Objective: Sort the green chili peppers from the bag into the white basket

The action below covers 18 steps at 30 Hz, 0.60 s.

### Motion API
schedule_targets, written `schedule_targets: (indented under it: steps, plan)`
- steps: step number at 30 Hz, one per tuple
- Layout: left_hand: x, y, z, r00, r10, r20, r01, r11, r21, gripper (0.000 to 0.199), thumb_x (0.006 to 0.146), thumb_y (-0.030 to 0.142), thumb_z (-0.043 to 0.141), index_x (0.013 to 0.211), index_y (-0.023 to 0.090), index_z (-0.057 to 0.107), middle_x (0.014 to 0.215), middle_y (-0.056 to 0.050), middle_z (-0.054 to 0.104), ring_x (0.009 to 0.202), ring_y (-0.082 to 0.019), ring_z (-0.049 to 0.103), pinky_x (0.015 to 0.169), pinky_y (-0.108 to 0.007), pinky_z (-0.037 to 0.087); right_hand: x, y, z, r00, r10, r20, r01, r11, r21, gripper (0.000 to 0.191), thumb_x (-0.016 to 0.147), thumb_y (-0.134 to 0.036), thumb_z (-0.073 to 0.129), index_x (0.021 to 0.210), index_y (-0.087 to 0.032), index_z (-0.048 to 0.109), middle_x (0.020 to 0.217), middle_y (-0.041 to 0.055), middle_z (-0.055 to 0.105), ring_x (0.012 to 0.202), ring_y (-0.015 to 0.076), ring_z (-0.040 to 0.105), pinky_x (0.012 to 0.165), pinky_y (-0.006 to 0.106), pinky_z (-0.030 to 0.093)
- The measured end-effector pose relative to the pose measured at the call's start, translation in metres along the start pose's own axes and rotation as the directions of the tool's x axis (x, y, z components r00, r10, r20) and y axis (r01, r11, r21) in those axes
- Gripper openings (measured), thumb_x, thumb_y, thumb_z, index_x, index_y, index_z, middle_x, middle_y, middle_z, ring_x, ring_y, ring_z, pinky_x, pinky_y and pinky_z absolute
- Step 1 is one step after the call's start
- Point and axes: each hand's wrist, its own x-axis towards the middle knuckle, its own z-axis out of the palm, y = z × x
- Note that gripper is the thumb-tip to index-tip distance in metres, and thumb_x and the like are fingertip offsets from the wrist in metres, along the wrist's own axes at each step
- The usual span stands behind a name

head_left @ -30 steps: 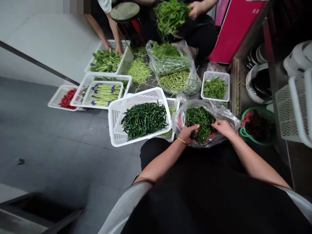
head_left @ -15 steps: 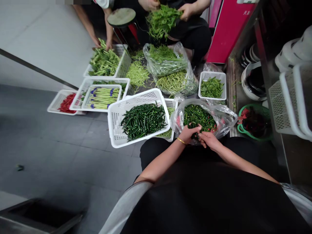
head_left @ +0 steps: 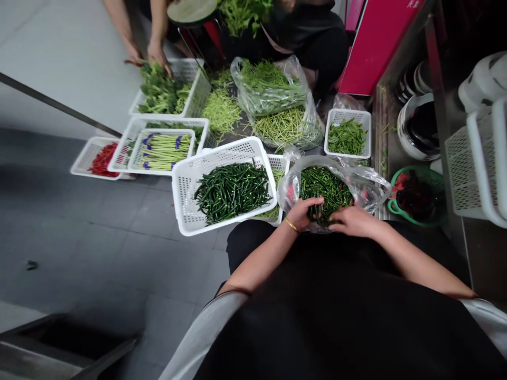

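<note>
Thin dark green chilies [head_left: 327, 184] fill a clear plastic bag [head_left: 366, 182] between my knees. At the bag's near left edge, my left hand [head_left: 301, 212], with a gold bracelet at the wrist, is closed around some of the chilies, thumb on top. My right hand [head_left: 352, 220] reaches in from the right with curled fingers among the chilies. Its fingertips are partly hidden, and what they pinch cannot be made out. A white perforated basket [head_left: 186, 214] left of the bag holds a heap of similar green chilies [head_left: 233, 191].
Behind stand a bag of greens [head_left: 273, 100], a small basket of leaves [head_left: 369, 134] and a tray of bundled green stalks [head_left: 168, 150]. Red chilies [head_left: 103, 158] lie far left. A green colander [head_left: 396, 208] is at right. A co-worker's hands [head_left: 158, 53] handle greens in another basket.
My hands have moved apart. The right one shifted right and lowered its fingers into the bagged chilies; the left stays near the bag's left side. The view has tilted slightly down.
</note>
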Motion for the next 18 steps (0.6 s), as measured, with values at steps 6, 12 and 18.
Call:
schedule_targets:
  steps: [6, 12, 18]
  plan:
    - [0.003, 0.002, -0.003, 0.997, 0.067, 0.034, -0.068, 0.997, 0.032, 0.031, 0.055, 0.022, 0.079, 0.082, 0.012, 0.069, 0.067, -0.001, 0.065, 0.053, -0.008, 0.052, 0.043, -0.02, 0.032, 0.057, 0.079, 0.009, 0.795, 0.595, -0.118, -0.597, 0.802, 0.021, 0.042, 0.099, -0.044, 0.047, 0.102, -0.012, 0.075, 0.111, 0.0196, 0.071, 0.102, 0.0301, 0.067, 0.078, 0.034, 0.047]
    - [0.008, -0.004, -0.004, 0.989, 0.143, -0.042, -0.139, 0.986, 0.09, 0.036, 0.059, 0.034, 0.088, 0.064, 0.013, 0.059, 0.056, 0.002, 0.055, 0.049, -0.006, 0.047, 0.045, -0.023, 0.033, 0.043, 0.08, 0.019, 0.834, 0.507, -0.217, -0.459, 0.856, 0.238, 0.027, 0.093, -0.033, 0.055, 0.091, -0.015, 0.075, 0.091, 0.0082, 0.075, 0.086, 0.0212, 0.068, 0.073, 0.026, 0.046]
    - [0.013, -0.007, -0.001, 0.992, 0.122, -0.042, -0.12, 0.992, 0.042, 0.031, 0.053, 0.021, 0.087, 0.065, 0.011, 0.06, 0.057, 0.001, 0.059, 0.05, -0.006, 0.05, 0.048, -0.021, 0.037, 0.061, 0.08, 0.025, 0.73, 0.667, -0.148, -0.661, 0.744, 0.098, 0.043, 0.096, -0.046, 0.053, 0.106, -0.01, 0.075, 0.113, 0.021, 0.07, 0.106, 0.0314, 0.067, 0.085, 0.036, 0.049]
